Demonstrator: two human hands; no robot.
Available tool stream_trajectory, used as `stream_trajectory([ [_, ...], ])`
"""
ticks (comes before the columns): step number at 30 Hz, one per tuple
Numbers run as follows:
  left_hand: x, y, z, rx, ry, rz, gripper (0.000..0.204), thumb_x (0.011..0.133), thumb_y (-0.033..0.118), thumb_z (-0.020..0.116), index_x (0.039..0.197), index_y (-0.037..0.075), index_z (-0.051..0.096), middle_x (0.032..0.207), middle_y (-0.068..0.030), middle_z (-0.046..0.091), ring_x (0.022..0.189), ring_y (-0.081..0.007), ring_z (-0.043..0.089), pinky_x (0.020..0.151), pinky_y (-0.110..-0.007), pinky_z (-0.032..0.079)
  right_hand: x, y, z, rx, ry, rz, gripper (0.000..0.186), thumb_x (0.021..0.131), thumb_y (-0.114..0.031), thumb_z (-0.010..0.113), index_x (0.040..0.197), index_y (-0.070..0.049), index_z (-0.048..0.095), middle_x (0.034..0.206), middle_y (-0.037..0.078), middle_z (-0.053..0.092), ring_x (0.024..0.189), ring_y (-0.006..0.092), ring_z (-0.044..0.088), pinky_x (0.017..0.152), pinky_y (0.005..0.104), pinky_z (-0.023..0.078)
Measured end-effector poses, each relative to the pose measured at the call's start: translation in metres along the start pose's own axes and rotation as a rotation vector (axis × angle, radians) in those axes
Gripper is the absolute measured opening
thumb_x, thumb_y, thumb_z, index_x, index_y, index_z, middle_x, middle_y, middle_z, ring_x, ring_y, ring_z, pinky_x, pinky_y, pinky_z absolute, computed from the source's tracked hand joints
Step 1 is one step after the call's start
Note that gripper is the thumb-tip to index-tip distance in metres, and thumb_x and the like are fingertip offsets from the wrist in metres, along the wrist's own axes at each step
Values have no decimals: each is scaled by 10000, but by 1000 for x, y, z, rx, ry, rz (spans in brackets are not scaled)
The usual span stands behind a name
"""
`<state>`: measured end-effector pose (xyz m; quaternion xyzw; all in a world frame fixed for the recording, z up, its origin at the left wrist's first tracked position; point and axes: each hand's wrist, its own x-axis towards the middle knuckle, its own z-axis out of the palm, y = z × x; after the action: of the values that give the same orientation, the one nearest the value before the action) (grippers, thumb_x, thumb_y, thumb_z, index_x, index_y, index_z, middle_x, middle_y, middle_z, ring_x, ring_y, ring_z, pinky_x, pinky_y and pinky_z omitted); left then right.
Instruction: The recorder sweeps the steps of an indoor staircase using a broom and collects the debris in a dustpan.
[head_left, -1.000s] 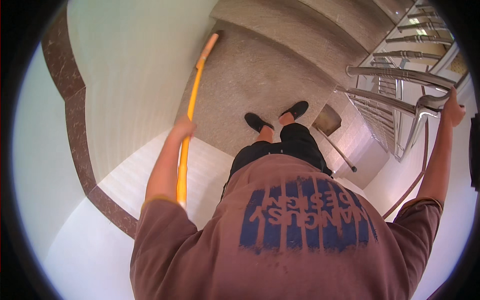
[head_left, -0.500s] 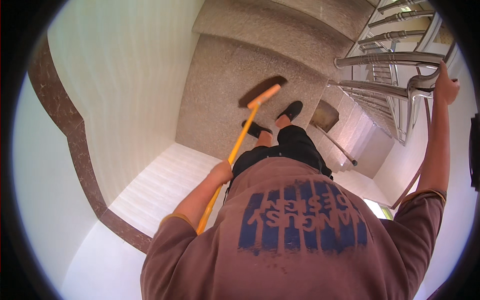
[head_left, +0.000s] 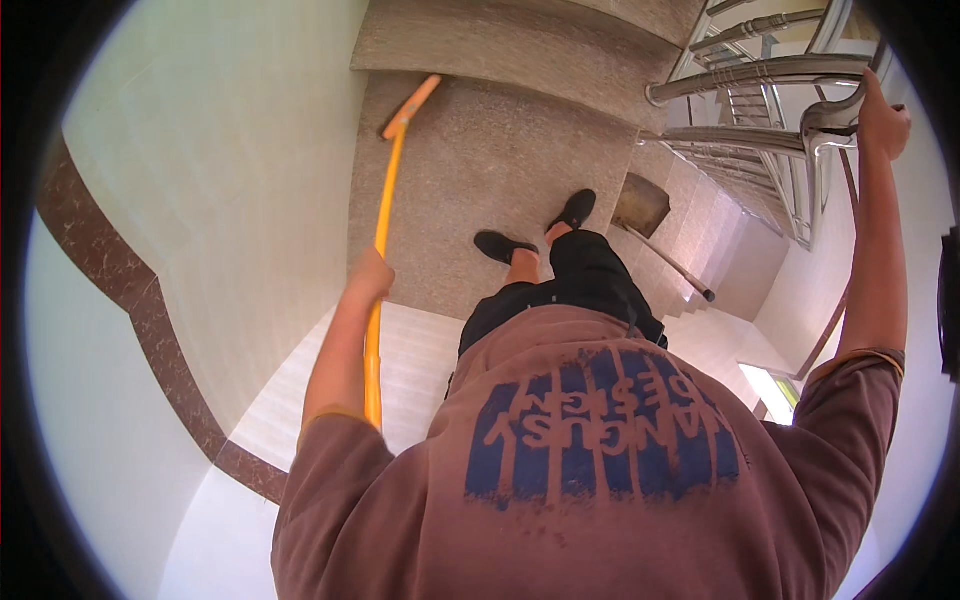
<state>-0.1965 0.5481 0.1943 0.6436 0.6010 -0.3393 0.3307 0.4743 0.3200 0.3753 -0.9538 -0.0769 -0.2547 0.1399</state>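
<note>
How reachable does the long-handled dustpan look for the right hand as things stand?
Probably not right away: the right hand holds the metal handrail and would have to let go first. Nothing seems to cover the dustpan or its handle, though.

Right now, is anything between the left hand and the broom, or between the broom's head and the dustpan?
Nothing visible separates the left hand from the broom; it grips the yellow handle. Between the orange head and the dustpan, the right shoe stands close to the direct line, near the dustpan.
</note>
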Motion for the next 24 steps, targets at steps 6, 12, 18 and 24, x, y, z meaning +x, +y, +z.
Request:
stream_trajectory([
  [6,-1,-4,36,64,-95,16,219,726,43,486,927,-42,475,762,-237,582,655,-324,609,567,-387,486,-4,-2,-5,-8,11,-24,896,539,-634,601,1056,89,491,1083,215,515,1028,312,487,875,353,366],
  [12,-81,-63,131,261,-264,39,246,769,97,455,987,-17,461,910,-242,571,875,-357,560,748,-416,449,-3,0,0,5,50,-46,813,548,-580,625,1015,76,508,1054,213,520,1016,314,485,865,363,372],
  [18,-128,-91,132,258,-268,190,240,738,92,491,946,-22,452,769,-212,586,719,-328,594,615,-392,467,3,12,7,-11,71,-70,827,557,-607,613,1017,72,504,1045,215,519,989,330,496,847,379,382],
  [24,-134,-96,88,-519,-417,-57,144,718,82,511,822,14,439,558,-67,487,387,-169,473,349,-301,394,4,3,3,-26,52,-62,809,569,-598,607,1003,75,497,1023,215,515,965,343,499,819,392,400],
])
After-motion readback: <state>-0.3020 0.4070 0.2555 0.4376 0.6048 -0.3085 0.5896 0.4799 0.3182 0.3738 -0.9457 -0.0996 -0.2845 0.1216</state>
